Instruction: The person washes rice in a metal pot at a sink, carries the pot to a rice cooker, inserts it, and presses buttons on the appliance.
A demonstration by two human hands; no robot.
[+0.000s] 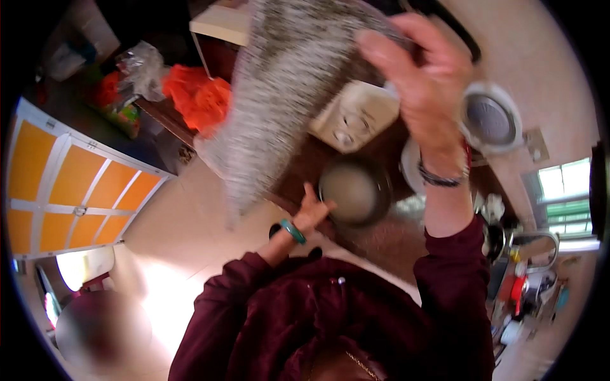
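My right hand [429, 71] is raised at the upper right, thumb and fingers pinched on the top edge of a grey-and-white speckled sheet [281, 90]. Motion blurs this sheet, and I cannot tell whether it is cloth or a bag. It hangs down to the left in a pointed corner. Low in front of me stands a round dark pot [386, 190] with cloudy pale liquid [350, 193] in it. My left hand [312, 212], below a green bangle, is at the pot's near left rim, fingers apart. Whether it touches the rim is unclear.
A cream square container [364, 112] stands behind the pot on the dark red tabletop [391, 243]. Orange plastic bags [198, 97] lie left. A white-rimmed round vessel [493, 116] and a pale bowl [412, 164] sit right. An orange-panelled door [76, 176] stands left.
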